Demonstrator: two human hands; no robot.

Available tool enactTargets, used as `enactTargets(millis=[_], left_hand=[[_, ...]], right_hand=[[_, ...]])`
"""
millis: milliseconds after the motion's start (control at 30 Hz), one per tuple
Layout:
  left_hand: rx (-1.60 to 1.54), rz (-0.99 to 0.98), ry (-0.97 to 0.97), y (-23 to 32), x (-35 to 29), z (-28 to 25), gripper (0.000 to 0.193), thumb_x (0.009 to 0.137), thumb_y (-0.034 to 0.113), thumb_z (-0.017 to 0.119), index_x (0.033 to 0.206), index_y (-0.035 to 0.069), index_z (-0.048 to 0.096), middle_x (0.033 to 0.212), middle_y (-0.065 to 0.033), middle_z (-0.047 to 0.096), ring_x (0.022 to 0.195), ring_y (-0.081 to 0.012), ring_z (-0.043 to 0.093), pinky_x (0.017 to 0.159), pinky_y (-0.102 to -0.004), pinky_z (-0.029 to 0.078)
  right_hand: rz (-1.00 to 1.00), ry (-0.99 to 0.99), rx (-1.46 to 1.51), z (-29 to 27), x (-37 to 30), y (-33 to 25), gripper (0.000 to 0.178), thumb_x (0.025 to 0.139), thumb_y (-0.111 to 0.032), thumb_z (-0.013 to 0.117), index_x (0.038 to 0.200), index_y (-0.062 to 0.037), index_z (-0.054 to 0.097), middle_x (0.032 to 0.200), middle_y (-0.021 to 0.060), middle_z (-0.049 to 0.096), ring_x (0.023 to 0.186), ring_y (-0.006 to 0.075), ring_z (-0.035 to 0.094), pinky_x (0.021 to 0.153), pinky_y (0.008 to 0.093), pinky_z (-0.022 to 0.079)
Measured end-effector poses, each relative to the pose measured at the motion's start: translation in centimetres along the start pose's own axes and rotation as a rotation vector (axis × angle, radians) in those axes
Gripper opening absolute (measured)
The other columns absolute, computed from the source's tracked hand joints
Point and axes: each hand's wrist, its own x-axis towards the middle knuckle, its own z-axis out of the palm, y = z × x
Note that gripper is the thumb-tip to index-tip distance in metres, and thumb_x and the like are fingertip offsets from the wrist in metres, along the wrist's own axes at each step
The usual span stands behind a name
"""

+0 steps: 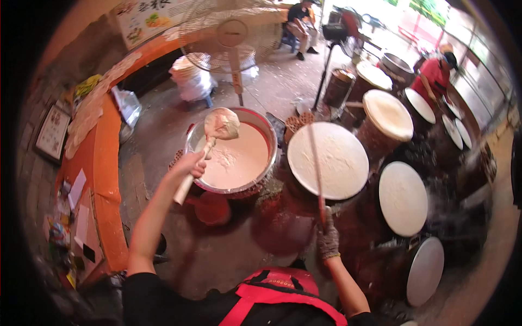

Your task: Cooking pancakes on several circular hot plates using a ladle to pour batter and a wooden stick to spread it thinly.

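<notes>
My bare left hand (191, 164) is closed round the pale handle of a ladle (222, 124). The ladle's batter-coated bowl is raised over the far part of a large metal pot (191, 142) of creamy batter (239, 155). On my right hand (328, 243) is a grey knitted glove, its fingers wrapped round a long thin stick (317, 168). That stick stretches away from me across a round griddle (350, 196) covered with a pale sheet of batter (340, 155). Whether the stick's far end touches the batter, I cannot tell.
More round griddles (403, 198) curve along the right, with a bare grey plate (426, 271) nearest me. A pedestal fan (232, 33) stands beyond the pot. A co-worker in red (432, 79) bends at the far right; another person (302, 27) sits behind. An orange counter (106, 179) runs along the left.
</notes>
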Motion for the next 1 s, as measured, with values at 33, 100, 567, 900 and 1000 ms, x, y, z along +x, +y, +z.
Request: enactTargets(millis=[33, 100, 567, 900, 1000], left_hand=[[0.217, 0.096, 0.079, -2.3, -0.4, 1.8, 0.032, 0.094, 0.026, 0.039, 0.107, -0.003, 0.042, 0.060, 0.0018, 0.036, 0.042, -0.0047, 0.033, 0.033, -0.0150, 0.024], [0.316, -0.121, 0.122, -2.5, 1.3, 4.5, 0.026, 0.094, 0.023, 0.038, 0.100, -0.003, 0.042, 0.058, 0.0025, 0.036, 0.042, -0.0041, 0.033, 0.033, -0.0149, 0.024], [0.891, -0.728, -0.632, -5.9, -3.4, 48.7, 0.020, 0.084, 0.005, 0.042, 0.101, -0.006, 0.044, 0.060, 0.0031, 0.040, 0.043, -0.0007, 0.034, 0.035, -0.0132, 0.029], [1.895, 1.014, -1.290, -21.5, -21.6, 84.5, 0.022, 0.067, 0.007, 0.054, 0.086, -0.004, 0.058, 0.064, -0.0137, 0.057, 0.055, -0.0240, 0.059, 0.048, -0.0356, 0.047], [1.911, 1.607, -1.263, -27.9, -22.1, 88.7, 0.020, 0.069, 0.009, 0.055, 0.086, -0.001, 0.056, 0.071, -0.0191, 0.059, 0.071, -0.0365, 0.058, 0.063, -0.0434, 0.046]], right_hand=[[0.030, 0.084, 0.013, -0.7, -2.4, 1.2, 0.062, 0.086, -0.010, 0.049, 0.141, -0.0192, 0.022, 0.105, 0.0218, 0.058, 0.088, 0.0329, 0.061, 0.071, 0.0364, 0.046], [0.126, 0.345, 0.103, -1.7, -6.7, 3.3, 0.054, 0.087, -0.009, 0.050, 0.137, -0.0179, 0.033, 0.093, 0.0192, 0.062, 0.070, 0.0290, 0.060, 0.062, 0.0332, 0.044], [0.959, 1.076, -0.039, -10.7, -43.7, 23.3, 0.020, 0.088, -0.014, 0.053, 0.107, -0.0105, 0.050, 0.063, -0.0004, 0.049, 0.045, 0.0080, 0.042, 0.037, 0.0235, 0.032], [0.457, 0.971, 0.786, -36.8, -43.1, 17.5, 0.049, 0.091, -0.031, 0.050, 0.133, -0.0100, 0.038, 0.072, 0.0037, 0.058, 0.053, 0.0061, 0.050, 0.048, 0.0213, 0.041], [0.455, 0.903, 0.246, -43.2, -41.3, 18.7, 0.044, 0.091, -0.025, 0.051, 0.132, -0.0114, 0.041, 0.075, 0.0066, 0.057, 0.057, 0.0083, 0.051, 0.052, 0.0257, 0.044]])
